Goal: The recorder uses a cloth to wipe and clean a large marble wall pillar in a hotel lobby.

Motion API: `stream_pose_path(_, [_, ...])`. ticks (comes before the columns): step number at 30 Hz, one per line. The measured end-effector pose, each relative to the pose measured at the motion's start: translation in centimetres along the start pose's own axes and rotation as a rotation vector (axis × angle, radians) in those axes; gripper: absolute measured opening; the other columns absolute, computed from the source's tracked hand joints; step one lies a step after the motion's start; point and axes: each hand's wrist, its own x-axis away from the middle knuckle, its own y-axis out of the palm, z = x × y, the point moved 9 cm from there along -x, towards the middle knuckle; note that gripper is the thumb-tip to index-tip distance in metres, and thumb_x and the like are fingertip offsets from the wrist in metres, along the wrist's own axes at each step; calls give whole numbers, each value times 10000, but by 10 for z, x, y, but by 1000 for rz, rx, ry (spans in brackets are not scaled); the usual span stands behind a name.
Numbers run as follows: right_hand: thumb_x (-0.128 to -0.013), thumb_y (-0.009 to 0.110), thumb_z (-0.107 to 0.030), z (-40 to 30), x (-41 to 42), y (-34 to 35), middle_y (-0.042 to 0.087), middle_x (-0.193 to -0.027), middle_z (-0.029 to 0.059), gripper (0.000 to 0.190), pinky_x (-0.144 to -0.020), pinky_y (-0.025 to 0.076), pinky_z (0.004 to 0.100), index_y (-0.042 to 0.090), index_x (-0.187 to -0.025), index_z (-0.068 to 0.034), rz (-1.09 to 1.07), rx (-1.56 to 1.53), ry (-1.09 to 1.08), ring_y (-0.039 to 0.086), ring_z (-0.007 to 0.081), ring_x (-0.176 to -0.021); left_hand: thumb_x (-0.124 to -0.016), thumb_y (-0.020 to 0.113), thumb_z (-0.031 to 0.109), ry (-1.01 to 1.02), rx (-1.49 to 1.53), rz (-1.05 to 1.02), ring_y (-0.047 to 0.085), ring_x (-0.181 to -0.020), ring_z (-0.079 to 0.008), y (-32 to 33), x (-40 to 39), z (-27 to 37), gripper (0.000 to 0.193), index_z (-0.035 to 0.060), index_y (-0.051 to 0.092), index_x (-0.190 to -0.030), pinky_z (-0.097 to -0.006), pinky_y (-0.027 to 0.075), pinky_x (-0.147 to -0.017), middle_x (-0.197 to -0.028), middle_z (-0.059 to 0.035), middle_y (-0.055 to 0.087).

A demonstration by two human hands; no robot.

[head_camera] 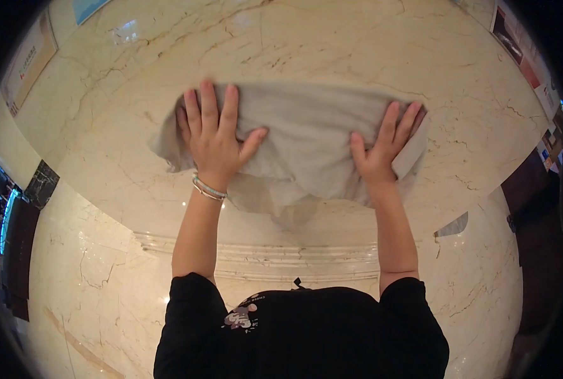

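A grey cloth (300,128) lies spread and slightly creased on a glossy cream marble counter (310,47). My left hand (217,135) rests flat on its left part, fingers spread and pointing away from me, with two thin bracelets at the wrist. Flat on the cloth's right part is my right hand (383,147), its thumb apart from the other fingers. The cloth's near edge is uneven, with folds between my forearms. Parts of the cloth are hidden under both palms.
Printed boards or posters (30,68) stand at the far left and far right (523,57). The counter's moulded stone edge (295,256) runs between me and the cloth. Dark furniture (532,203) is at the right, and a lit blue strip (9,220) at the left.
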Motion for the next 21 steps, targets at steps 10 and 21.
stream_pose_path(10, [-691, 534, -405, -6, 52, 12, 104, -1313, 248, 749, -930, 153, 538, 222, -1269, -44, -96, 40, -43, 144, 473, -1165, -734, 391, 558, 8, -27, -64, 170, -1211, -365, 13, 59, 12, 713, 40, 340, -1221, -489, 123, -957, -1297, -187, 248])
stream_pose_path(21, [-638, 573, -329, 12, -17, -4, 125, -1315, 232, 745, -947, 140, 517, 269, -1255, -43, 102, -94, -81, 125, 440, -1188, -725, 450, 493, -39, 71, 77, 258, -1186, -333, 1, -9, 12, 652, 32, 405, -1183, -456, 150, -950, -1276, -157, 309])
